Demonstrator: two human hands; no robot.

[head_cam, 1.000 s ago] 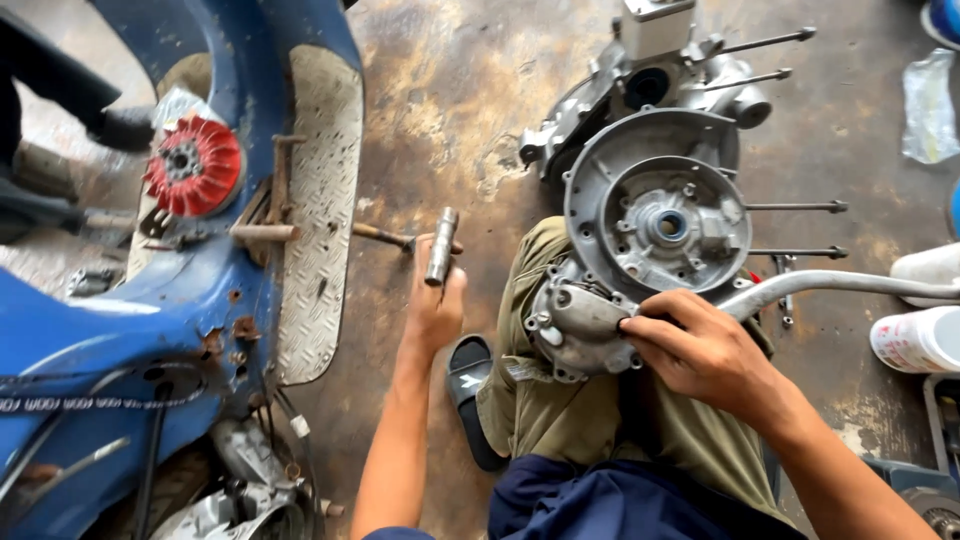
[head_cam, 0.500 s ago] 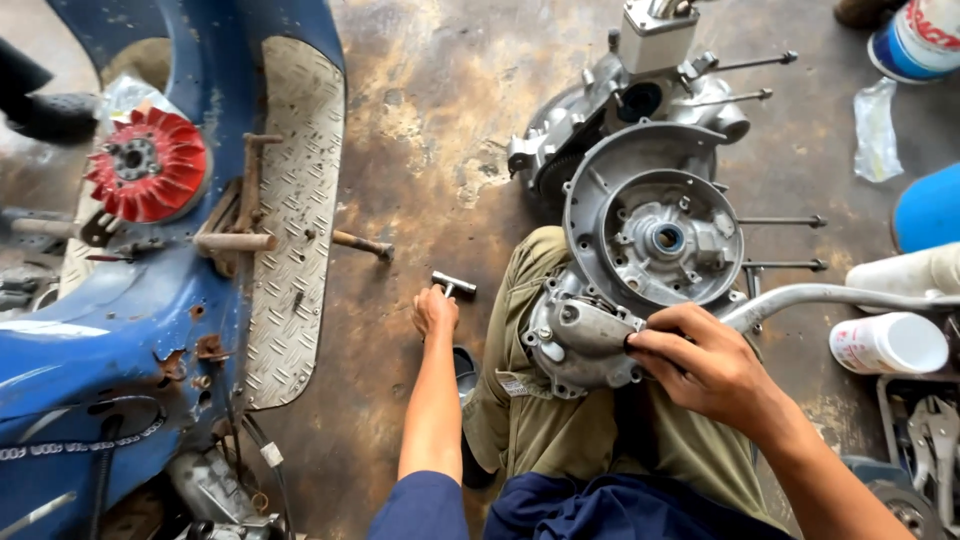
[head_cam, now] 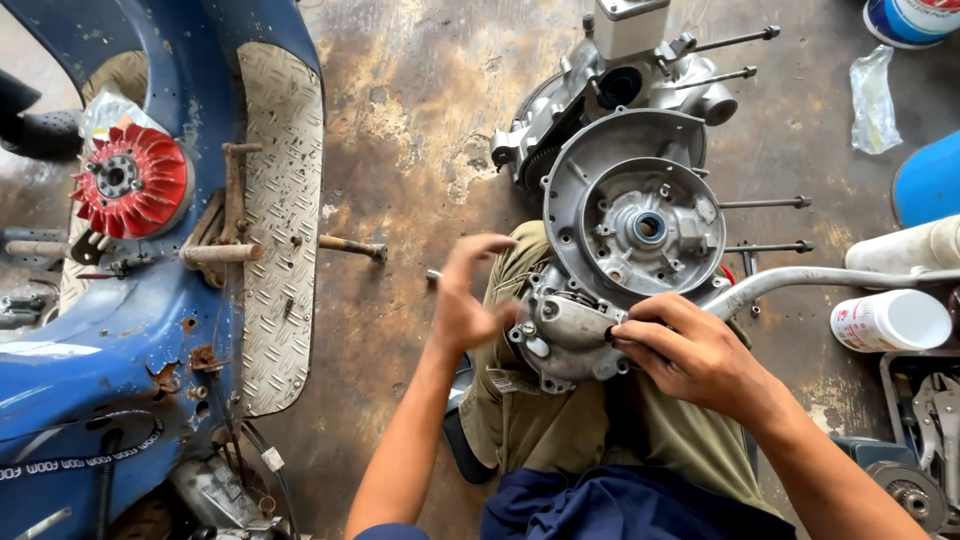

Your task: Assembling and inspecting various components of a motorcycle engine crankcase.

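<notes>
Grey cast-metal engine casing (head_cam: 620,250) is resting on the lap; right hand (head_cam: 700,355) is gripping it, left hand (head_cam: 465,300) is hovering spread open, blurred.

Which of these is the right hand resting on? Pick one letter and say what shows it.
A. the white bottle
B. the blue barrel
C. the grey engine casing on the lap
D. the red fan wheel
C: the right hand grips the lower edge of the grey engine casing lying across the person's lap, while the left hand hovers open beside it, holding nothing.
</notes>
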